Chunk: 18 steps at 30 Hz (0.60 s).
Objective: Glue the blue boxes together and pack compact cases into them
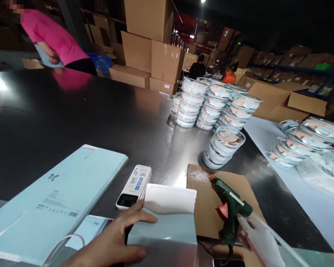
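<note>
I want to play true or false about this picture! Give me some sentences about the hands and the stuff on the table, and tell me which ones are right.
1. The right hand holds a green glue gun with a red trigger. True.
2. The left hand rests on a red metal tin. False: it rests on a pale blue folded carton box.
3. The glue gun sits over a brown cardboard sheet. True.
4. The stacked clear round lidded containers stand on the floor. False: they stand on the dark shiny metal table.
5. A white rectangular handheld device lies beside the box. True.
</note>
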### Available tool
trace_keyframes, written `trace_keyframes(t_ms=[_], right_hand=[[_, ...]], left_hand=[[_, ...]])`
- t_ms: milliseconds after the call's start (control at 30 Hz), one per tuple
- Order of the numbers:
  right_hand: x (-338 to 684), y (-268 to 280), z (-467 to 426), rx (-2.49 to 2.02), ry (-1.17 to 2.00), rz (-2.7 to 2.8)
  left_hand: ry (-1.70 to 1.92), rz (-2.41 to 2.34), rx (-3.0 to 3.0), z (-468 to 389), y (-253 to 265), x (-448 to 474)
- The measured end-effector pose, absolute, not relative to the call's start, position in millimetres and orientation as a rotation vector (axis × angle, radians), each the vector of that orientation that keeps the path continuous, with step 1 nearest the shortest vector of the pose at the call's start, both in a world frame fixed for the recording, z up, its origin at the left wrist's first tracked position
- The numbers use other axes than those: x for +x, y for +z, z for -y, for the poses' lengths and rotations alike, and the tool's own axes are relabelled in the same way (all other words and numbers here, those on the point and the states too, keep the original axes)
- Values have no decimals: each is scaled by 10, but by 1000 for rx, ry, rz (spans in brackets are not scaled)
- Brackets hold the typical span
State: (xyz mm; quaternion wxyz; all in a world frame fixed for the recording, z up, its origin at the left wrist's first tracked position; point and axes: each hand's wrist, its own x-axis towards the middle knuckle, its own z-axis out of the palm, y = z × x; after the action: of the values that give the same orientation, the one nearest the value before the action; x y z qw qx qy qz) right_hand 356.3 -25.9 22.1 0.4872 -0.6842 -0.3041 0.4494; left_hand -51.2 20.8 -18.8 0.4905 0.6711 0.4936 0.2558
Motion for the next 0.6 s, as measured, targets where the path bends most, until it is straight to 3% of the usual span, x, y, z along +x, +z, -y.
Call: trace_keyframes(t_ms=[200,433,600], right_hand=[[2760,20,317,-1375,1046,1124],[2320,-84,389,-1299,1056,1464],[2367,192,129,-954,766,1924]], left_hand=[[702,-1250,1555,-142,-330,-406],[1229,-881,1131,-51,-356,-178],[1054,-851,1454,-127,-256,-222]])
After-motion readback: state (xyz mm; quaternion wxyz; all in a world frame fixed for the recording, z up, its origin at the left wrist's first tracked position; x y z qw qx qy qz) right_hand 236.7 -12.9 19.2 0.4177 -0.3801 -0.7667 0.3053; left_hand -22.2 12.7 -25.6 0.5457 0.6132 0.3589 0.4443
